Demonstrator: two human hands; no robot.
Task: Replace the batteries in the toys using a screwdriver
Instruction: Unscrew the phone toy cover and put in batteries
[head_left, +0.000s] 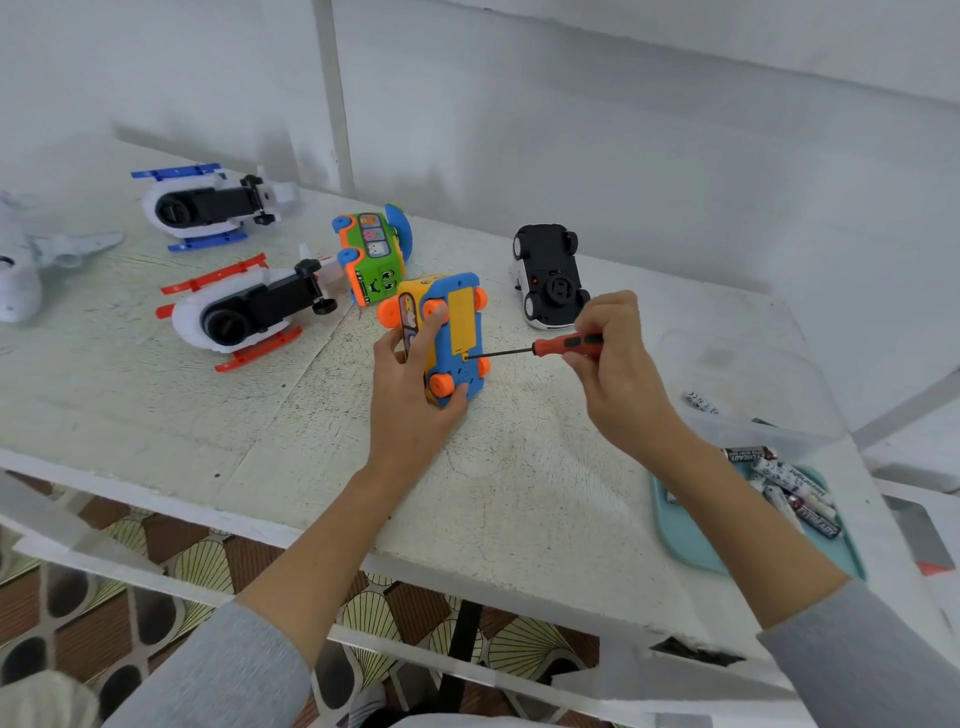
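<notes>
Two toy buses (439, 332), two helicopters (213, 205), one car (550, 275), one screwdriver (550, 347).

The yellow-and-blue toy bus (448, 338) looks like smooth, slightly glossy plastic, as do the green bus (371, 254) and the two helicopters (236, 312) with matt black undersides. The screwdriver (540, 349) has a thin dark metal shaft and a matt red-and-black handle. The table (260, 415) is rough, scuffed white-painted board; the teal tray (685, 535) looks smooth and matt, and the sleeves (234, 670) are grey cloth.
</notes>
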